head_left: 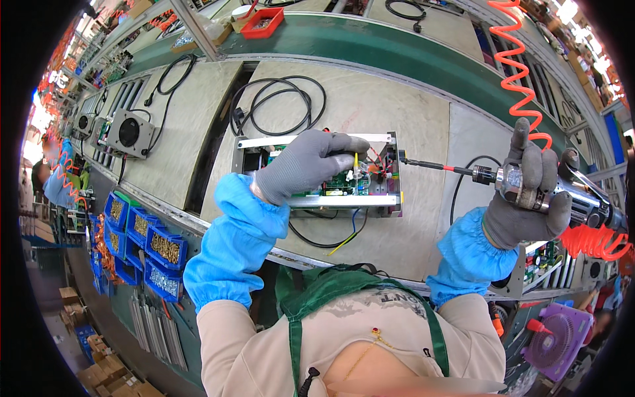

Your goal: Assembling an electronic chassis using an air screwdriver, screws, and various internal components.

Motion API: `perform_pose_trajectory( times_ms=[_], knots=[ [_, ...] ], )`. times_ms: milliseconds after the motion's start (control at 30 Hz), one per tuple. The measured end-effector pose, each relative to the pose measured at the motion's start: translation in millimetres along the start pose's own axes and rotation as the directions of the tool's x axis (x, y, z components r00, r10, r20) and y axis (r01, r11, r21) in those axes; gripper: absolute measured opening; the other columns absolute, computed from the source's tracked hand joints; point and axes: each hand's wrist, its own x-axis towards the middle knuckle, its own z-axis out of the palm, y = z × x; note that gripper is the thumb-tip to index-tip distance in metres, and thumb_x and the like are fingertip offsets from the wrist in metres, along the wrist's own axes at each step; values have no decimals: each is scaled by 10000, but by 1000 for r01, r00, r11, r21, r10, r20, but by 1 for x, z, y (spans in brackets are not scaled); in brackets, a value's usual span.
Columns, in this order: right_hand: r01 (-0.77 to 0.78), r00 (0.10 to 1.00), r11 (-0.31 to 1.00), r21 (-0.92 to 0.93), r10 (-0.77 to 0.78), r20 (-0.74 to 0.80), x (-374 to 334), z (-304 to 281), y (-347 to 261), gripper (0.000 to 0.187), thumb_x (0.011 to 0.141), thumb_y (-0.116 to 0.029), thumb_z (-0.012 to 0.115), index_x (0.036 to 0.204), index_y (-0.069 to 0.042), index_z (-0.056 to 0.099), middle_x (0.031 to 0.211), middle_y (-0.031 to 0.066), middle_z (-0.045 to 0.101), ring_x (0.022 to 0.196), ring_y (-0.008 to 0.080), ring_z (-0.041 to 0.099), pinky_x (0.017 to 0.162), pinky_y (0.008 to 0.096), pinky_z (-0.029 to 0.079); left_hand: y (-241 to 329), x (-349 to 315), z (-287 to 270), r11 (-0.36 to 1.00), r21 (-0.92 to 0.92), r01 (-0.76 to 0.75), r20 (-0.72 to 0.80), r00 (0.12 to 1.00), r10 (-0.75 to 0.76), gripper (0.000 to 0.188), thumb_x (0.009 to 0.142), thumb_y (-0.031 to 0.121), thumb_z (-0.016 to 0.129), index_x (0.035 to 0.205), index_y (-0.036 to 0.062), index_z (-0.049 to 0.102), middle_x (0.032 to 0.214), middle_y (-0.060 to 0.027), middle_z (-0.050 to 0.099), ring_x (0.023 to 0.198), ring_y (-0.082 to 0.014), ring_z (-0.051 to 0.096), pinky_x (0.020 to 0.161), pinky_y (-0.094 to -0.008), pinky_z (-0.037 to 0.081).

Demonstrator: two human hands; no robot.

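Right hand [531, 193] grasping power screwdriver [485, 175], tip by right end of open metal box [340, 200]. Left hand [301, 164] over box; can't tell if fingers pinch anything.

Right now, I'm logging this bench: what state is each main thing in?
Rectangular silver metal-framed unit: open, green circuit boards exposed
Silver cylindrical power driver: held, bit at unit's right side
Grey-gloved left hand: over unit, grip unclear
Grey-gloved right hand: fingers curled round driver
Black cable beyond unit: loosely coiled
Orange spiral hose: stretched
Purple square fan: spin unclear
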Motion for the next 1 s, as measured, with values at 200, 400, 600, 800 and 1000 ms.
perform_pose_trajectory(
  times_ms=[200,400,600,800,1000],
  knots=[
    [-26,988,998,-65,35,148,7,-11,4,486,746,-154,637,1186,3,502,601,-53,350,564,94,380,1123,550,248,1,14,1,970,231,-79,-74,992,98,202,850,46,598,1038,33,668,907,-114,656,849,-197,617,784,-304,481],
    [-13,976,993,-115,37,214,18,-7,7,484,763,-159,616,1203,6,501,611,-55,353,567,107,367,1126,554,223,3,35,6,954,204,-220,-62,969,237,164,852,95,625,993,17,657,860,-115,619,773,-211,596,724,-331,478],
    [53,969,966,-253,12,248,30,-5,27,520,795,-165,557,1290,-24,488,573,-49,344,496,114,395,1023,577,334,4,51,8,918,368,-147,-68,980,185,201,861,178,597,921,0,669,785,-137,630,715,-236,608,671,-339,482],
    [8,901,946,-323,133,413,32,-5,40,519,803,-165,591,1295,-39,487,584,-21,427,509,129,473,987,573,380,-3,55,14,884,444,-149,-22,984,177,238,861,218,567,913,9,670,802,-174,640,735,-325,626,678,-399,487],
    [-1,933,935,-354,129,336,27,-5,49,496,807,-142,611,1279,-45,493,584,-10,441,516,145,483,977,585,381,-5,56,11,863,486,-138,-19,986,169,244,859,234,564,903,21,675,796,-180,639,761,-337,629,686,-407,490]
  ],
)
